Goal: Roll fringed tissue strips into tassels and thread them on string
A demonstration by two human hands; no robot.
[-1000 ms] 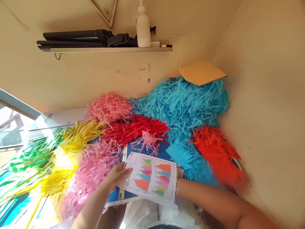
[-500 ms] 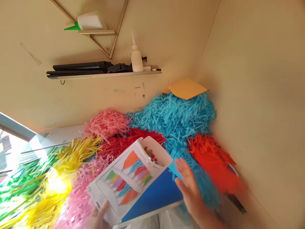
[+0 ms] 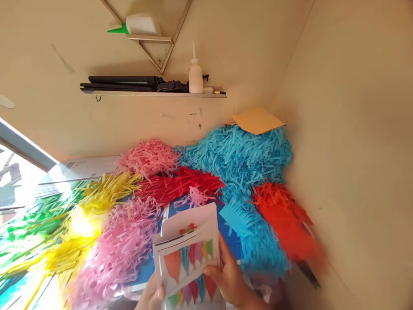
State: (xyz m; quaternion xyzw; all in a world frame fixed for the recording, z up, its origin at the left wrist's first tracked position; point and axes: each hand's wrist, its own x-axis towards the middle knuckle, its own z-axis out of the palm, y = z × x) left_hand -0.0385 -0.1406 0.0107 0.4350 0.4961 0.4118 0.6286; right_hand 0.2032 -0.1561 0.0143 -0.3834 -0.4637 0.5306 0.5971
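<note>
A white printed envelope (image 3: 190, 275) is held upright between both hands at the bottom centre. Its face shows rows of coloured tassels, and its top gapes, with a bit of red and green in the opening. My left hand (image 3: 151, 295) grips the lower left edge, the thumb on the front. On the right edge, my right hand (image 3: 230, 275) is closed, its thumb across the front and its fingers behind. Fringed blue tissue paper (image 3: 264, 245) lies just right of my right hand. Pink fringe (image 3: 119, 249) is left of my left hand.
Behind lie red fringe (image 3: 180, 185) and a large light-blue heap (image 3: 238, 155) topped by an orange paper sheet (image 3: 260, 120). Yellow fringe (image 3: 87, 215) and green fringe (image 3: 41, 215) spread left; orange-red fringe (image 3: 287, 224) sits right. A wall shelf (image 3: 145, 94) carries a glue bottle (image 3: 195, 77).
The envelope has turned from a slant to nearly upright. My right hand has moved from open beside it to gripping its right edge. The blue surface beneath shows more.
</note>
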